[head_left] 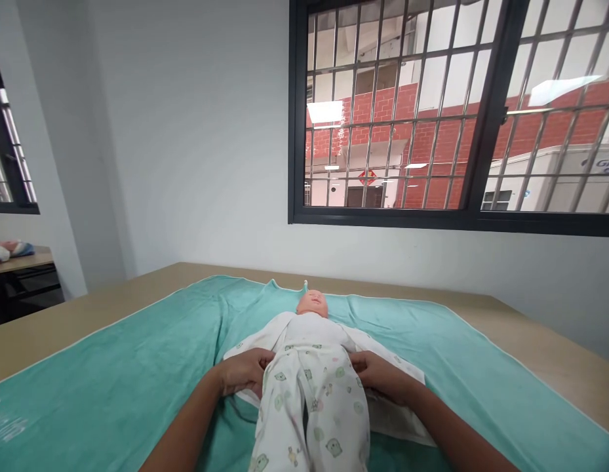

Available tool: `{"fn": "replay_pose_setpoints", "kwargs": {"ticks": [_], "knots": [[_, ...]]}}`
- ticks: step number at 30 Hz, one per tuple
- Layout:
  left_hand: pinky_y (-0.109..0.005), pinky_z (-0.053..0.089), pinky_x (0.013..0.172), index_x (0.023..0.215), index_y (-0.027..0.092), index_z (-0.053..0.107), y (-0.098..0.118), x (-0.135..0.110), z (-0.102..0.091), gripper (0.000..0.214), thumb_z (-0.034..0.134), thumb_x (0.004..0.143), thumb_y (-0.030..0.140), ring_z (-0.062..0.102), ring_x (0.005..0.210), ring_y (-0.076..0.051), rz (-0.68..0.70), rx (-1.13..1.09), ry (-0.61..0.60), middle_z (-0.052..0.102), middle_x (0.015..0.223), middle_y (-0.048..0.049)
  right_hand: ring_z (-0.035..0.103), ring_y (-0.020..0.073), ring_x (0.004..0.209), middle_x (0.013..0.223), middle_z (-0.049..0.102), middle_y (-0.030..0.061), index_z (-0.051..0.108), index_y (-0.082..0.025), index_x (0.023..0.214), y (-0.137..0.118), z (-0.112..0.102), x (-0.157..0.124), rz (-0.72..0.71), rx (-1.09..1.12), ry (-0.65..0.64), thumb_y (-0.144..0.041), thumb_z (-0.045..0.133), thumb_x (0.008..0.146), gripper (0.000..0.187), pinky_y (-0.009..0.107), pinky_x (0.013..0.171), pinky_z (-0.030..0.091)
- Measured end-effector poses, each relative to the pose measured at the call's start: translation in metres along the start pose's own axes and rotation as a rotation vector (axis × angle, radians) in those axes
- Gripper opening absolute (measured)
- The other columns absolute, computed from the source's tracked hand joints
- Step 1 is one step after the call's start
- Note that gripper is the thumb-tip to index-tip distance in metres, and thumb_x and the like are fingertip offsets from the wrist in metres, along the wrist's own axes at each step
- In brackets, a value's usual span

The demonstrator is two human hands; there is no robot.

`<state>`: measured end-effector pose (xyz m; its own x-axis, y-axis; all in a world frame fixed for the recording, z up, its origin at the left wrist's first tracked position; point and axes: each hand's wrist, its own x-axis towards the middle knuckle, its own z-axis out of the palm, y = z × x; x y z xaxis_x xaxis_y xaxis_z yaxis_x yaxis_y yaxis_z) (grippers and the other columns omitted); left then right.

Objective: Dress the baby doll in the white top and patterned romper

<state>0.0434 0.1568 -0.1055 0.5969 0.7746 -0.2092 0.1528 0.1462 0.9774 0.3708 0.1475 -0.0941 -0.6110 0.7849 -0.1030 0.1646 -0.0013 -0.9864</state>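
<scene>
A baby doll (313,302) lies on its back, its head toward the far side. It wears a white top (314,331) spread open at the sides and white trousers (316,406) printed with small green figures. At the trousers' left edge, near the waist, my left hand (248,372) has its fingers curled closed on the cloth. On the opposite side my right hand (377,373) grips the trousers the same way, with its fingertips partly hidden by the cloth. The doll's hands and feet do not show.
Under the doll a green towel (151,367) with pale edging covers much of the wooden table (525,328). Behind stands a white wall (200,131) with a barred window (397,118). Another table (26,261) with a doll-like bundle (12,250) is at far left.
</scene>
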Motion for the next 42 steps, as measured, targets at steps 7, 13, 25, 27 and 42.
{"fn": "replay_pose_setpoints", "kwargs": {"ticks": [7,13,25,27,42], "knots": [[-0.025,0.044,0.064,0.071,0.012,0.067,0.008,0.004,0.012,0.016,0.067,0.055,0.014,0.058,0.067,-0.016,0.171,-0.031,0.173,0.065,0.067,-0.0012,0.063,0.0246,0.090,0.096,0.070,0.0053,0.070,-0.019,0.098,-0.001,0.013,0.001,-0.070,0.220,0.070,-0.014,0.072,0.060,0.038,0.036,0.079,0.049],[-0.023,0.038,0.059,0.072,0.015,0.061,0.002,0.017,0.022,0.016,0.068,0.059,0.021,0.051,0.061,-0.013,0.284,-0.092,0.344,0.056,0.061,0.0024,0.063,0.0267,0.092,0.101,0.069,0.0078,0.067,-0.020,0.106,0.004,0.021,0.009,-0.135,0.334,0.147,-0.023,0.069,0.065,0.041,0.038,0.077,0.050],[-0.020,0.031,0.055,0.074,0.017,0.048,-0.016,0.037,0.030,0.020,0.063,0.062,0.012,0.038,0.056,-0.007,0.339,-0.153,0.337,0.049,0.065,0.0053,0.057,0.0199,0.071,0.076,0.067,0.0015,0.062,-0.021,0.087,0.037,0.014,0.028,-0.164,0.142,0.435,-0.033,0.070,0.060,0.030,0.031,0.063,0.044],[-0.019,0.031,0.055,0.073,0.017,0.047,-0.016,0.035,0.031,0.020,0.063,0.061,0.012,0.038,0.056,-0.007,0.347,-0.140,0.335,0.048,0.065,0.0054,0.056,0.0197,0.072,0.076,0.066,0.0011,0.061,-0.021,0.085,0.037,0.015,0.029,-0.177,0.117,0.435,-0.034,0.068,0.061,0.028,0.030,0.063,0.043],[-0.021,0.032,0.057,0.084,0.014,0.062,0.008,0.022,0.017,0.028,0.065,0.072,0.040,0.045,0.061,-0.011,0.317,0.241,0.458,0.053,0.064,0.0029,0.053,0.0178,0.073,0.076,0.063,0.0001,0.063,-0.019,0.079,0.005,-0.006,0.007,-0.265,-0.452,0.457,-0.034,0.050,0.080,0.020,0.029,0.067,0.040]]}}
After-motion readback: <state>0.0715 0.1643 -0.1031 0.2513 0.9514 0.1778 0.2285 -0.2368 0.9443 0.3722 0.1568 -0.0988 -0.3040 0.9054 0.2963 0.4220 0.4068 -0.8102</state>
